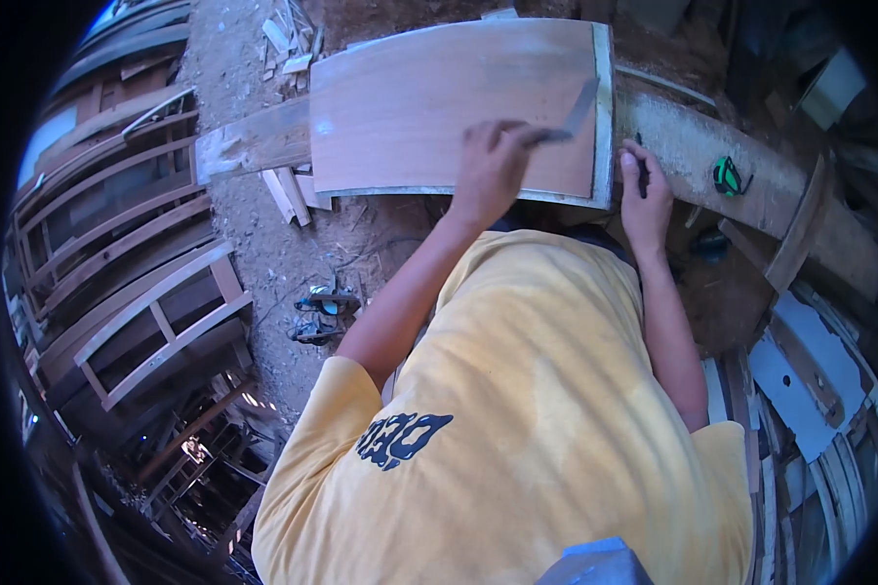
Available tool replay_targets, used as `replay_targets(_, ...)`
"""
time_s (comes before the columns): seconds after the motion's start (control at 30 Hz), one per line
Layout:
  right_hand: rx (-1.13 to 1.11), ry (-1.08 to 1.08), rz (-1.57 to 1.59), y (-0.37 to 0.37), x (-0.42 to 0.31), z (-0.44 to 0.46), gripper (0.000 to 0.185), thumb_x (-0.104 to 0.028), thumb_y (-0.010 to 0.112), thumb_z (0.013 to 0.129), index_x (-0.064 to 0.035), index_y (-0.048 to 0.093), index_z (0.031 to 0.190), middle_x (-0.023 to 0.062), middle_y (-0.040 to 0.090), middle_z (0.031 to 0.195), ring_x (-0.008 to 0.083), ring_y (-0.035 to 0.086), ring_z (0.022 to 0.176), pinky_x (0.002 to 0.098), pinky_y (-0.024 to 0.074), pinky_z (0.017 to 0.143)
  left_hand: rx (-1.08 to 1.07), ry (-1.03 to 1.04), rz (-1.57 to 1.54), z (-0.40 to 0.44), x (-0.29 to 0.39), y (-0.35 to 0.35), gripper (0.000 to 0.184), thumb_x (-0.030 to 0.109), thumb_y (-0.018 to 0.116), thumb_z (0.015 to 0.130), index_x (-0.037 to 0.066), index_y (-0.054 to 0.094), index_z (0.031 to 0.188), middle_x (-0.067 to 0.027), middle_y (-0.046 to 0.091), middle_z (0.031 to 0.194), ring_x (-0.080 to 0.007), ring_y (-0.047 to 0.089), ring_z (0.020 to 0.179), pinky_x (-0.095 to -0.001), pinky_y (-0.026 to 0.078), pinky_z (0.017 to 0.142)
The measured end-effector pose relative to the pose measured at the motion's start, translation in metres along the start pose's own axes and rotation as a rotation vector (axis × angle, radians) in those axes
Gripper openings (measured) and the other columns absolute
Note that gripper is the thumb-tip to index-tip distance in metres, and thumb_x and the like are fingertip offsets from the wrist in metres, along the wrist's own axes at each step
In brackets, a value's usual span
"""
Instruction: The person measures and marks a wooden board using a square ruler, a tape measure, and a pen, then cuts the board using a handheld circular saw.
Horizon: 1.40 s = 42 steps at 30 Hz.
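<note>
Shirt point(537, 351) nearest, I see the right hand point(646, 190) pinching a small dark item point(643, 179), a green tape measure point(726, 176) off to its right, then the left hand point(498, 161) gripping a flat-bladed tool point(582, 109) over the panel point(410, 117), which lies across the tabletop point(688, 141).

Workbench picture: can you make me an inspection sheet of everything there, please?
Surface: wooden plank, dusty-looking, under the panel.
Job's things: wooden panel lying flat; bladed tool over it.
Clutter: green-and-black tape measure on the plank; wood scraps on the floor.
Hands: left hand grips the bladed tool; right hand holds a slim dark object beside the panel.
Cables: cannot tell for certain.
Surroundings: wooden frames at the left.
</note>
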State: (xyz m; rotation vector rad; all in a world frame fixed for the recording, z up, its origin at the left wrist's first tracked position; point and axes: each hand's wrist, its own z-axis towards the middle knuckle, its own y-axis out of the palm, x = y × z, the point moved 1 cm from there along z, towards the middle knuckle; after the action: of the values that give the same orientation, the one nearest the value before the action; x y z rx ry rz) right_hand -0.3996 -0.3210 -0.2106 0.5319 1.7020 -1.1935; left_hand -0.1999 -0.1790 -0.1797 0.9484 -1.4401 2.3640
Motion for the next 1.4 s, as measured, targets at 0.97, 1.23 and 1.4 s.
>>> replay_targets(0.97,0.114,0.216,-0.145,0.057,0.046,0.026,0.034,-0.022,0.057,0.108,0.0016,0.065,0.132,0.0182,0.072,0.125,0.0266,0.067,0.119,0.0381,0.0496,0.104,-0.108,-0.004,0.341,0.177,-0.25,0.111,0.027,0.038,0.058,0.101,0.015,0.065,0.113,-0.013,0.06,0.11,-0.0367,0.052,0.111,-0.0532,0.037,0.095)
replay_targets(1.23,0.138,0.226,-0.163,0.068,0.055,0.033,0.036,-0.022,0.057,0.107,0.0009,0.065,0.133,0.0201,0.071,0.125,0.0314,0.066,0.12,0.0409,0.0488,0.105,-0.128,0.026,0.322,0.183,-0.25,0.104,0.026,0.038,0.058,0.101,0.016,0.066,0.114,-0.0117,0.06,0.11,-0.0357,0.053,0.108,-0.0522,0.038,0.093)
replay_targets(1.4,0.155,0.244,-0.232,0.074,0.062,0.029,0.037,-0.024,0.057,0.107,0.0002,0.064,0.134,0.0207,0.069,0.127,0.0345,0.065,0.121,0.043,0.0481,0.105,-0.161,0.03,0.282,0.184,-0.252,0.101,0.026,0.036,0.059,0.101,0.016,0.066,0.116,-0.0115,0.06,0.112,-0.0364,0.054,0.111,-0.0508,0.041,0.095)
